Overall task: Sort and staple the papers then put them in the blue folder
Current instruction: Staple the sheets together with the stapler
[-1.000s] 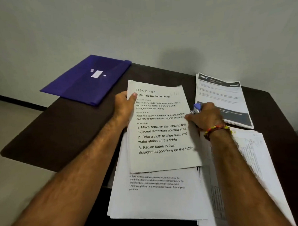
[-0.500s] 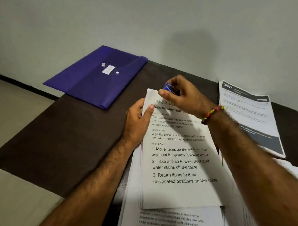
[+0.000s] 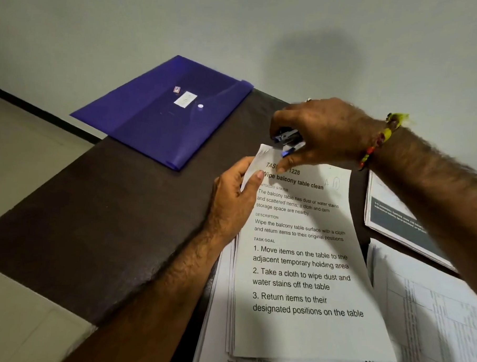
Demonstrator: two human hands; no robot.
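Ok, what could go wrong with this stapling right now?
1. The small blue stapler bites only the very top-left corner of the white printed sheet set, so the staple may miss lower pages.
2. The left hand pinches just the edge, so sheets could fan out.
3. The right hand hides the stapler's mouth.

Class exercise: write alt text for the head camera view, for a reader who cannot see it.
A right hand grips a small stapler over the top left corner of a printed paper set, which the left hand pinches. A closed blue folder lies behind on the dark table.
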